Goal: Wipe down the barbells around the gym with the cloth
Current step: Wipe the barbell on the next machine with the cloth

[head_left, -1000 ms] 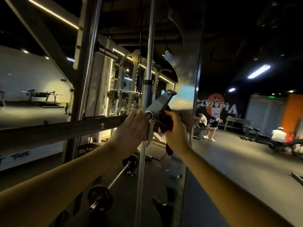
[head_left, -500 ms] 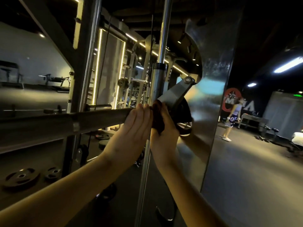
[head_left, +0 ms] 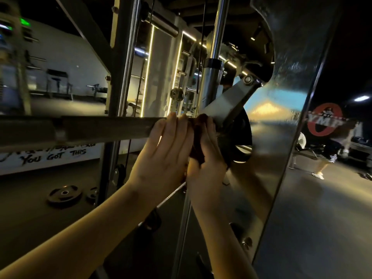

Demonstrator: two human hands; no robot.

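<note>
Head view: the barbell [head_left: 100,127] runs in from the far left toward the left hand [head_left: 163,154]. That hand lies against it with fingers nearly straight, pressing and gripping nothing. Just to its right, touching it, the dark cloth [head_left: 198,137] is bunched round the bar inside the right hand [head_left: 209,156], whose fingers curl tightly on it. Immediately right of that hand sits the steel hook bracket [head_left: 227,105]. I judge the cloth could snag in its pivot, or knuckles get pinched, if the bar rolls under a twisting wipe. Compared with a second ago, the cloth has come off the bracket onto the bar, and the hands sit closer together.
</note>
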